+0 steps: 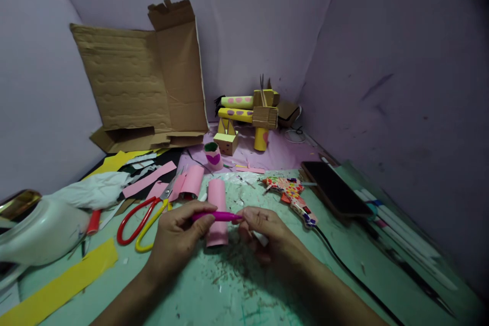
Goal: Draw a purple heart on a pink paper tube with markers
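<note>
A magenta marker (217,216) lies level across the space between my hands, above the table. My left hand (183,232) is closed round its thick end. At the narrow end, the fingertips of my right hand (263,229) pinch the tip. Something small and white (261,238) shows under the right fingers; I cannot make out what it is. Behind and below the marker is a pink paper-covered tube (217,193), partly hidden by it. Close to my left hand are scissors (145,221) with one red and one yellow handle.
Pink rolled paper (192,182) and a yellow strip (61,285) lie left. A patterned glue gun (292,196) with a black cord, a phone (334,188) and white markers (401,229) lie right. Cardboard giraffe-like figures (263,112) and an open carton (141,81) stand behind.
</note>
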Available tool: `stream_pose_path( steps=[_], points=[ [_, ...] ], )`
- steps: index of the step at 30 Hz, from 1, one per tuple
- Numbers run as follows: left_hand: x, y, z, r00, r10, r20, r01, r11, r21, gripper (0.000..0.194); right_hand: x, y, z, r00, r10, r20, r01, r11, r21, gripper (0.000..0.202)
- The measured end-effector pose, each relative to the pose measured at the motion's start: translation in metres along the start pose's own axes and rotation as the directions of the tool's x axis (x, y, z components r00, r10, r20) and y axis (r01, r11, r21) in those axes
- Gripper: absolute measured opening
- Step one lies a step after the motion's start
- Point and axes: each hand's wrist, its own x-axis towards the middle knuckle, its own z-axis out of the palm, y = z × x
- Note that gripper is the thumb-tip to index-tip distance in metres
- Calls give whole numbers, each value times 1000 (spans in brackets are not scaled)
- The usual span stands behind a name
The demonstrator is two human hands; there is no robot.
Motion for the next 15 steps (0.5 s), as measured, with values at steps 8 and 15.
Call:
stream_pose_path(
  steps=[8, 15],
  points=[
    [-4, -1, 0, 941, 319, 117, -336, 924, 182, 9, 4, 2, 0, 997, 59, 43, -50, 981, -189, 61],
    [-3, -6, -5, 833, 505, 226, -550, 801, 236, 17, 3, 4, -2, 991, 94, 95, -70, 970, -232, 56]
  ],
)
